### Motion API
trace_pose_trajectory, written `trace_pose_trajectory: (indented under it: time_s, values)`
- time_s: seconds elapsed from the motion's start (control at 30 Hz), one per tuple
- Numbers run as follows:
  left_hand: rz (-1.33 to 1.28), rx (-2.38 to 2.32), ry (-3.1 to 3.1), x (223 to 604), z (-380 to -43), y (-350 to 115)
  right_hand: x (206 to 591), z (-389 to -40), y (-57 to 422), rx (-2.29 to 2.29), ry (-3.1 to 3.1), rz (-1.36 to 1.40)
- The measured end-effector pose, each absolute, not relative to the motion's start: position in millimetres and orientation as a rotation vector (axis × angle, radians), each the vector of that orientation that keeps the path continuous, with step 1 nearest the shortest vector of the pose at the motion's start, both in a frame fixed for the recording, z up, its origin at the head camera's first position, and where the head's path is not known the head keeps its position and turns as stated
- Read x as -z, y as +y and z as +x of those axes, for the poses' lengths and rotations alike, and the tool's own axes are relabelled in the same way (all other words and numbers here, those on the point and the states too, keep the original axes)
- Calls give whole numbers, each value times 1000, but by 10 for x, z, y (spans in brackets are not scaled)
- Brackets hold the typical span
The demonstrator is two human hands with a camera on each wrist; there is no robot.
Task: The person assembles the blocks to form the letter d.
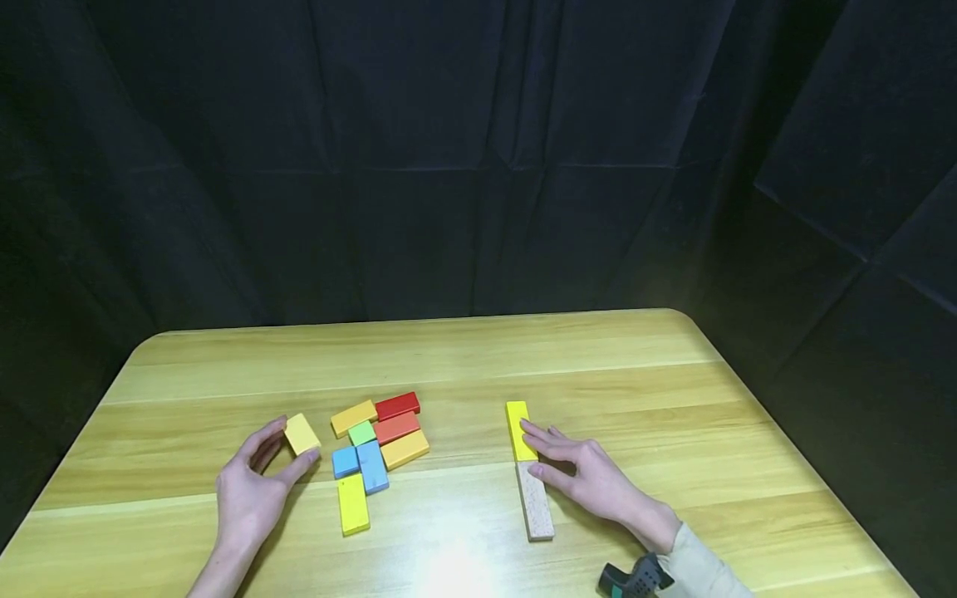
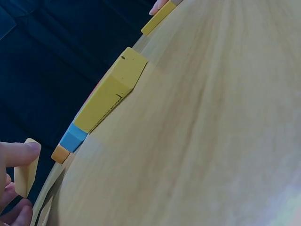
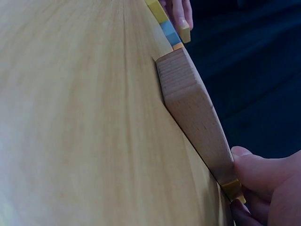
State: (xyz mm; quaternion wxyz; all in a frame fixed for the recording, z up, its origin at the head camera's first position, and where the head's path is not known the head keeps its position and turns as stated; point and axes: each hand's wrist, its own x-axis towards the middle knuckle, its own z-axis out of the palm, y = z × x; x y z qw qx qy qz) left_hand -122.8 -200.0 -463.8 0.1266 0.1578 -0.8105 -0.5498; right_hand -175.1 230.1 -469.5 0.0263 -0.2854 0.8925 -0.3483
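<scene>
On the left, my left hand pinches a pale yellow block between thumb and fingertips; the left wrist view shows the block tilted beside the thumb. My right hand lies over two blocks set end to end. Its fairly straight fingers reach the right edge of a bright yellow block. The thumb is at the far end of a speckled, bare wood block, whose broad side and grained end fill the middle of the right wrist view.
Between the hands lies a cluster of flat blocks: two red, two orange, two blue, a green and a yellow. The wooden table ends at a dark curtain.
</scene>
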Motion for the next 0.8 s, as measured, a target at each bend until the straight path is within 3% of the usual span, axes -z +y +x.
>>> trace_pose_trajectory:
  time_s: [0.8]
  values:
    - [367, 1575, -2359, 4618, -1199, -1831, 4679, -1746, 2297, 1095, 2743, -883]
